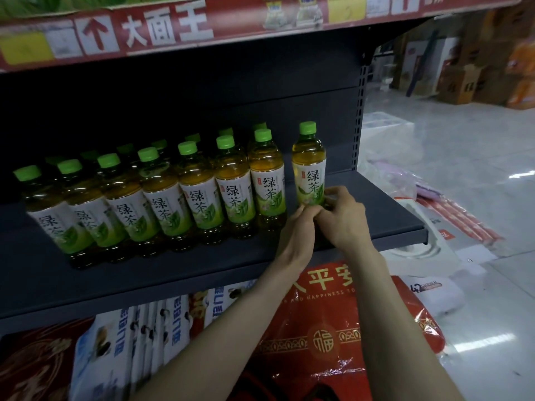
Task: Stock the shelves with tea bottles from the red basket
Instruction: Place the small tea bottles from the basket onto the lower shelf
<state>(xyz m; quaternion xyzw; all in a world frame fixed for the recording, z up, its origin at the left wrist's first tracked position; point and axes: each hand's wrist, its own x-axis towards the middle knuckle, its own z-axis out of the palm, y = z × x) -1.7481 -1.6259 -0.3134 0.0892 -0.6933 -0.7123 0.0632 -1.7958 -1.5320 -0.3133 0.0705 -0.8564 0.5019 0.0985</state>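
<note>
A green tea bottle with a green cap stands upright at the right end of a row on the dark grey shelf. My right hand wraps its fingers around the bottle's lower part from the right. My left hand touches the bottle's base from the front left. Both hands hide the bottle's bottom. Several more green tea bottles stand in rows to the left, labels facing out. The red basket is not in view.
The shelf's right end is bare beyond the bottle. A red banner strip runs along the shelf above. Red and white packaged bags sit below the shelf. Cardboard boxes and loose packaging lie on the floor at right.
</note>
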